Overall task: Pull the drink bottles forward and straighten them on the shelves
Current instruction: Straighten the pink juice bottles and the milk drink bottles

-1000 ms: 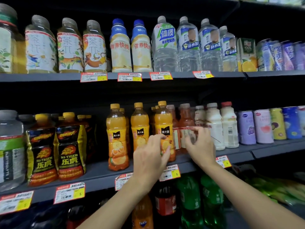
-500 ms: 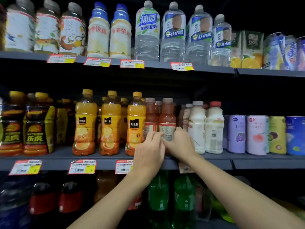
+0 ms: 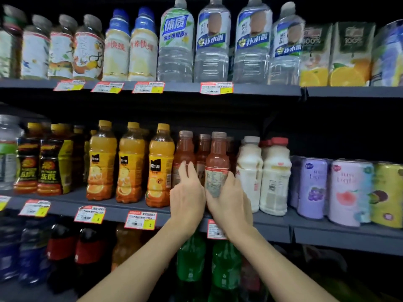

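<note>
Reddish juice bottle (image 3: 217,162) on the middle shelf (image 3: 272,225), seen from the head camera, now stands nearer the shelf edge than a second ago. It is ahead of its red neighbours, between the orange juice bottles (image 3: 131,162) and the white milk bottles (image 3: 274,177). The right hand (image 3: 230,201) wraps its lower body. The left hand (image 3: 187,195) lays nearly straight fingers on the second red bottle (image 3: 184,153) just beside it. The pull looks done, the facing not: upright, cap up, long axis vertical, but the small-print panel faces outward.
</note>
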The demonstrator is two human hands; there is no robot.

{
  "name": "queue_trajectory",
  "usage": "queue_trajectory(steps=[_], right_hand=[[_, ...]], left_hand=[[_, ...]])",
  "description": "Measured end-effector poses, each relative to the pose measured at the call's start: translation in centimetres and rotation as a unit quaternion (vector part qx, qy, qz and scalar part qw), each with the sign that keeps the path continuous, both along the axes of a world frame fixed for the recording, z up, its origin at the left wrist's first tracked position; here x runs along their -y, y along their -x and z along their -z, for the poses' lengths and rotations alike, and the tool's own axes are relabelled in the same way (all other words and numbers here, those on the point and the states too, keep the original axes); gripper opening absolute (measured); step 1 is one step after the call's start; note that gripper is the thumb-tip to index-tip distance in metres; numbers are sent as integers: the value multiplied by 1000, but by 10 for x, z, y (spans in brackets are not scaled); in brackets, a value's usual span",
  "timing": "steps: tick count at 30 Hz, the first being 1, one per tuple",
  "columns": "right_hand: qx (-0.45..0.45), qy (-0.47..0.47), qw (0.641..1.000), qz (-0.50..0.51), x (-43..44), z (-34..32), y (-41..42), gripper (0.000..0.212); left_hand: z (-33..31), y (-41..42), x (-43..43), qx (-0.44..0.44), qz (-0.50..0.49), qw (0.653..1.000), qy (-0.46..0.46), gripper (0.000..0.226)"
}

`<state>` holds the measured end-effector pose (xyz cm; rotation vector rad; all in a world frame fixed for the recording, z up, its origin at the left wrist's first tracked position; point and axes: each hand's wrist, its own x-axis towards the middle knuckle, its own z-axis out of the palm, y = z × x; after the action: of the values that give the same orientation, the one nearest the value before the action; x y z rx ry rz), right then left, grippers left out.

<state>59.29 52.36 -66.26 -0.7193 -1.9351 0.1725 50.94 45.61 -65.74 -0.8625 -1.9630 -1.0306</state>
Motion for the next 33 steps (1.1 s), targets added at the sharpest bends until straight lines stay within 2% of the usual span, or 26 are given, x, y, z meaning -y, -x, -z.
queue_trajectory(steps=[4, 10, 15, 24, 29, 33], right_hand=[[-2, 2, 1000, -9, -3, 1, 1, 74], [-4, -12, 1000, -7, -1, 1, 1, 61], [-8, 14, 1000, -15, 0, -1, -2, 55], [-8, 18, 1000, -24, 5, -7, -11, 46], [-11, -6, 1000, 11, 6, 1, -14, 51], [-10, -13, 1000, 12, 6, 2, -13, 53]], left_hand=[[-1, -1, -3, -1, 1, 1000, -5, 57], [1, 0, -1, 66, 15, 998, -15, 61], [1, -5, 5, 138, 76, 987, -21, 63], [10, -10, 17, 125, 175, 973, -78, 60], [8, -7, 13, 138, 141, 978, -61, 74], [-2, -4, 7, 198, 116, 973, -24, 78]])
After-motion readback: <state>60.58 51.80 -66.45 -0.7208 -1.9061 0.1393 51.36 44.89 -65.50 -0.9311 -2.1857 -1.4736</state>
